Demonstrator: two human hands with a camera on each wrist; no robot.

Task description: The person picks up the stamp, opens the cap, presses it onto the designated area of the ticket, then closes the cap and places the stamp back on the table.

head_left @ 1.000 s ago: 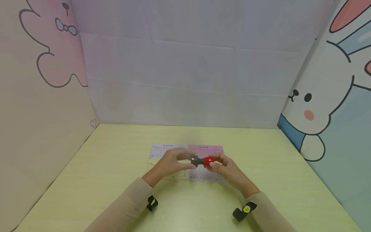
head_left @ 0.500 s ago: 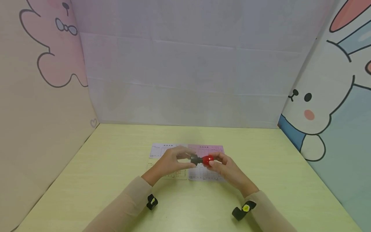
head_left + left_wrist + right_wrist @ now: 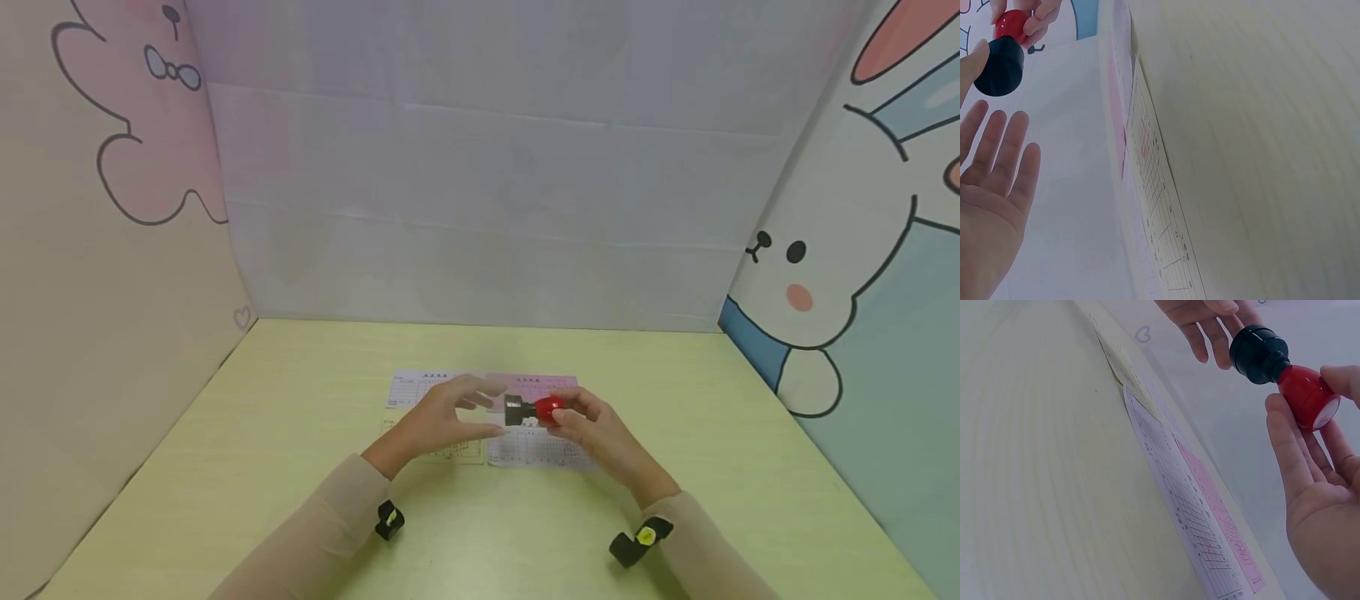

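In the head view a stamp with a red handle and a round black end (image 3: 519,410) is held up over the paper forms. My right hand (image 3: 611,437) pinches the red handle between thumb and fingers, its pale end cap (image 3: 1326,412) showing in the right wrist view. The black end points left, towards my left hand (image 3: 438,423). Thumb and fingers of that hand are spread fairly straight around the black end, not gripping it. In the left wrist view the left thumb (image 3: 974,65) overlaps the edge of the black end. The stamping face is hidden.
Beneath the hands lie a white form (image 3: 411,387), a pink form (image 3: 536,383), a yellowish form (image 3: 461,454) and a pale lilac form (image 3: 532,450) on the light yellow table (image 3: 315,375). Walls with cartoon drawings enclose the sides; a plain pale wall (image 3: 480,208) stands behind.
My right hand has shifted slightly right with the stamp, so its black end has drawn away from the left hand's fingertips. The left hand stays nearly in place.
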